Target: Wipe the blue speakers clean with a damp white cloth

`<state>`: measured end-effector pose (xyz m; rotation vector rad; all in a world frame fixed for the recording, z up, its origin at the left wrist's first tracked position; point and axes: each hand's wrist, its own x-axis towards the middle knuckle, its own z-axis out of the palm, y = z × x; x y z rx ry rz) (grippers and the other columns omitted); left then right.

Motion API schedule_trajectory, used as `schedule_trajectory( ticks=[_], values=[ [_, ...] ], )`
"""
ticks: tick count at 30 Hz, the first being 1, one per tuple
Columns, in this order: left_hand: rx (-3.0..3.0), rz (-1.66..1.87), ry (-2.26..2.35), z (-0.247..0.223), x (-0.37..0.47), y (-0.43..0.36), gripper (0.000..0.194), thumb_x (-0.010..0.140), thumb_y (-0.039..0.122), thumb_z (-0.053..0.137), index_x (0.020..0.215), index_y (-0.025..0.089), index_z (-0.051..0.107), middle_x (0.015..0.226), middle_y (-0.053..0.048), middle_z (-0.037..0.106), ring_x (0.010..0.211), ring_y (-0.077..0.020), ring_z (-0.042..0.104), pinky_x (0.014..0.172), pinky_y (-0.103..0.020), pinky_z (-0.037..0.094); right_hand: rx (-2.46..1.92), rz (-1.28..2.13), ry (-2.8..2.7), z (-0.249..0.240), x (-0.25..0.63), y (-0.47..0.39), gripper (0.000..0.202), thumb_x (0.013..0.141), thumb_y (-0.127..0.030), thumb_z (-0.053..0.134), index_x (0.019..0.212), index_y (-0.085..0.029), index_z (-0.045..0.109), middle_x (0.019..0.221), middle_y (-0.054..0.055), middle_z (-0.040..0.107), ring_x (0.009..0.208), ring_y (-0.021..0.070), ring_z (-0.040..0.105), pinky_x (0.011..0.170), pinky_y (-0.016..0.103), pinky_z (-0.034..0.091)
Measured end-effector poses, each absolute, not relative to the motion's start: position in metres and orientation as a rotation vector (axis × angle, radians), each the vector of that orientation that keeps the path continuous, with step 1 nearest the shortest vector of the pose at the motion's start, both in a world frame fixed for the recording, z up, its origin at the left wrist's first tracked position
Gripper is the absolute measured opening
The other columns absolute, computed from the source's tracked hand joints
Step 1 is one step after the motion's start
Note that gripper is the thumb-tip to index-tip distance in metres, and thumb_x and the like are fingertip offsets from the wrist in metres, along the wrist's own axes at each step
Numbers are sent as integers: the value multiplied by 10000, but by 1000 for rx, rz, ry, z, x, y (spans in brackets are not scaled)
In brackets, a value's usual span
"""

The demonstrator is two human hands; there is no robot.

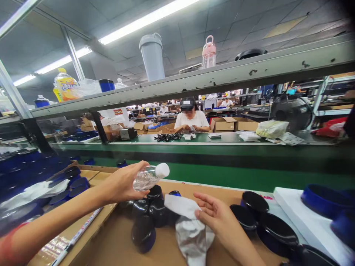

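Note:
My left hand (pixel 126 184) is wrapped round a clear plastic bottle (pixel 146 179) with a white cap, tilted so that the cap points right. A pale grey-white cloth (pixel 191 234) hangs from my right hand (pixel 215 212), its upper part pinched between thumb and fingers. Below the bottle, several glossy black, blue-sided round parts (pixel 143 232) rest on a cardboard sheet (pixel 108 247). More of these round parts (pixel 277 231) lie to the right of my right hand. The cloth covers part of the cardboard behind it.
A shelf (pixel 177 81) crosses above, carrying a grey tumbler (pixel 152 55) and a pink-lidded bottle (pixel 209 51). Beyond the green bench (pixel 222 166) sits a person (pixel 191 120) in white. White foam (pixel 307 218) with blue parts stands right; more blue parts (pixel 22 173) fill the left.

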<state>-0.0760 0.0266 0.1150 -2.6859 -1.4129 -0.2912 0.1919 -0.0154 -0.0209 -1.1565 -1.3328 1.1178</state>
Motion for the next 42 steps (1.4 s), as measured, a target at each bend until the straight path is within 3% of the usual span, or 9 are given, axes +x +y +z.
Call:
schedule_trajectory(
  ticks=[2,4,8,11,16,24,30,36,42],
  values=[
    [-2699,-221,-1388,115,-72,28,519,742,355,650,1189,178,452,1099,-115,678,972,-284,679,814,-362,526,-1230,1050,-1361,-26,196,-14,285,675,-298,633,911,-145,683,874,96,709,823,233,670,778,377,487],
    [-2703,-161,-1358,115,-67,28,540,755,356,640,1219,160,445,1119,-136,670,997,-300,675,833,-385,529,-1287,985,-1377,-30,199,-14,73,702,-238,678,722,-172,655,749,27,651,730,177,583,739,342,424],
    [-2693,-49,-1282,113,-57,26,546,762,329,642,1228,116,455,1110,-163,670,1008,-315,669,830,-396,535,-1213,1142,-1315,-23,194,-17,295,804,-392,679,641,-176,561,586,-50,510,566,112,442,582,256,311],
    [-2677,50,-1206,111,-49,24,526,749,295,677,1202,109,485,1053,-144,685,971,-304,676,798,-370,541,-1006,1406,-1199,-7,187,-25,369,788,-515,665,683,-171,585,602,-27,549,559,106,459,576,248,328],
    [-2591,224,-1059,111,-38,24,570,697,196,755,1209,92,528,1094,-167,673,972,-340,667,828,-419,532,-770,1593,-1015,11,182,-38,383,786,-495,692,985,-170,721,800,41,696,713,142,556,709,258,412],
    [-2444,340,-927,121,-23,25,680,677,211,821,1271,81,518,1103,-171,665,976,-372,648,832,-483,535,-728,1582,-814,6,180,-33,397,647,-507,795,829,-154,799,788,64,714,750,159,549,718,253,420],
    [-2406,296,-944,125,-19,25,658,669,168,811,1258,79,531,1084,-174,666,966,-372,646,815,-483,538,-741,1587,-670,9,183,-32,310,551,-459,855,672,-183,781,671,30,686,686,133,546,647,228,406],
    [-2494,200,-1024,122,-27,28,601,662,127,771,1224,111,560,1101,-170,675,992,-381,648,834,-485,523,-771,1573,-748,7,184,-33,356,606,-486,813,760,-165,791,756,54,720,734,154,563,662,250,403],
    [-2519,-262,-1417,125,-75,51,573,777,369,727,1262,181,487,1078,-58,691,905,-219,688,754,-335,562,-832,1520,-817,14,189,-36,402,643,-525,799,786,-150,783,805,64,733,747,168,564,720,271,423]
  ],
)
